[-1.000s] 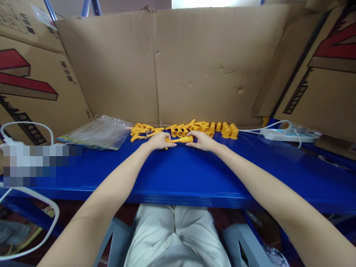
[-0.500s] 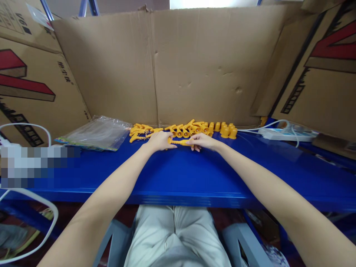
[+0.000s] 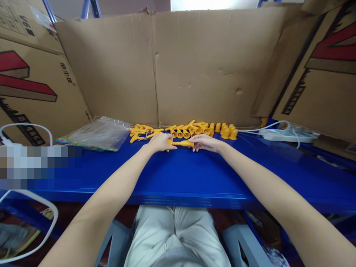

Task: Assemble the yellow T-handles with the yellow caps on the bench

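Both grips (image 3: 161, 142) (image 3: 205, 142) partly hide the yellow ribbed piece (image 3: 184, 143).

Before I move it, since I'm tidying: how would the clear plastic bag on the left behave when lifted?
The clear plastic bag is probably floppy, given its wrinkled film. It is likely light, lying nearly flat. Its glossy surface may feel slippery.

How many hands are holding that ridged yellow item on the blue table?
2. The left hand grips the yellow item toward its left end; the right hand holds its right end. Some fingers are hidden, but no third hand shows there.
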A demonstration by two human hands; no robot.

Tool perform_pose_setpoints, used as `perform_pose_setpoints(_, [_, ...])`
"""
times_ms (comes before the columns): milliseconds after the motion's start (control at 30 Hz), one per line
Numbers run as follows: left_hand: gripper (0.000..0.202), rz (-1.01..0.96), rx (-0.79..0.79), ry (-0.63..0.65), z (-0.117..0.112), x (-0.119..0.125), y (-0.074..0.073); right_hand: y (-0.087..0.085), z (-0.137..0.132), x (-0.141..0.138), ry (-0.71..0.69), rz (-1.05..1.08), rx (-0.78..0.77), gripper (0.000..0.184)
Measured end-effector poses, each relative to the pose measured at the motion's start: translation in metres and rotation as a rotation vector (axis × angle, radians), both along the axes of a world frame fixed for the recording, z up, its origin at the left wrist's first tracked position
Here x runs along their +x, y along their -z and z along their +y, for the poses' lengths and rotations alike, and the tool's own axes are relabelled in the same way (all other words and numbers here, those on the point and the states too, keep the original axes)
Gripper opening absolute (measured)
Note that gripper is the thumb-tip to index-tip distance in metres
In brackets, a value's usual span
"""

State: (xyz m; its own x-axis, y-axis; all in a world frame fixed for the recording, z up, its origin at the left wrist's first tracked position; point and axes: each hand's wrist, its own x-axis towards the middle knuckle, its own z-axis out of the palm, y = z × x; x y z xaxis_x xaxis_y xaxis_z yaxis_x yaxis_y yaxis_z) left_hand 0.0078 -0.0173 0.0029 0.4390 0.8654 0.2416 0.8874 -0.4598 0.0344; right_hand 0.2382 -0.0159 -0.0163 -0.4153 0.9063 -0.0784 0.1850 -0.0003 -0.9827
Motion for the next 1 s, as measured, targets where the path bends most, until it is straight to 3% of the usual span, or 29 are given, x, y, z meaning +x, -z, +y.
perform_pose_setpoints(400, [0.035, -0.07, -0.021, 0.034, 0.0098, -0.0029, 0.0052, -0.0019, -0.0005, -0.0014, 0.025, 0.016, -0.028, 0.016])
perform_pose_setpoints(1000, [0.03, -0.104, 0.004, 0.034, 0.0052, -0.0013, 0.0026, -0.0035, -0.0022, -0.0019, 0.057, 0.082, -0.079, 0.016])
